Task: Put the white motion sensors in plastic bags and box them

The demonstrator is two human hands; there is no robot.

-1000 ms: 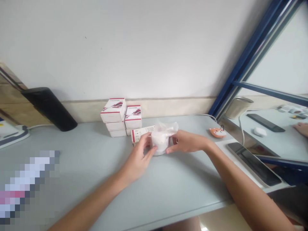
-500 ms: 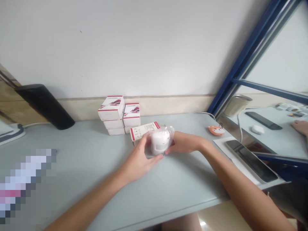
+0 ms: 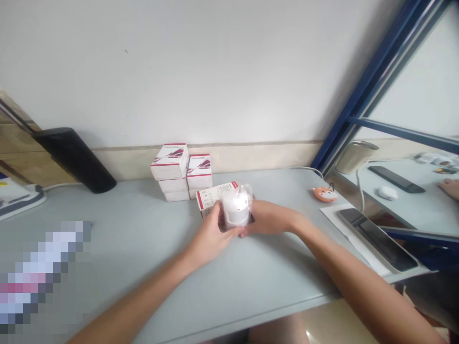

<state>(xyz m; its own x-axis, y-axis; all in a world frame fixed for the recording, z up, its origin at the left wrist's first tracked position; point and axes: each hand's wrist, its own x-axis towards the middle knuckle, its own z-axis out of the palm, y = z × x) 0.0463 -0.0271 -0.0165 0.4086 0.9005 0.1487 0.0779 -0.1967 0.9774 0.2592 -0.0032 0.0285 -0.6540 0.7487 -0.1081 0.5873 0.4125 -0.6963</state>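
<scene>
Between my two hands is a white rounded plastic device (image 3: 236,210) in a clear plastic bag, shaped much like a motion sensor. My left hand (image 3: 211,234) grips its left side, thumb up and fingers beneath its lower edge. From the right, my right hand (image 3: 263,217) closes around its other side; most of those fingers are hidden behind the device or turned inward. The two hands' fingertips come close together under it. Just behind lies a white box (image 3: 211,196) with red ends and printed text, partly covered by the device and my left hand.
Several white and red boxes (image 3: 170,167) stand stacked against the wall. A black cylinder-like object (image 3: 75,160) leans at left, near a pixelated patch. On the right are an orange animal-faced case (image 3: 325,193), a phone (image 3: 376,239) on white paper and a blue-framed mirror (image 3: 387,129).
The device has turned slightly and stands more upright, its bag top shifted left. My right hand has moved a little left and down around it. The view has shifted slightly.
</scene>
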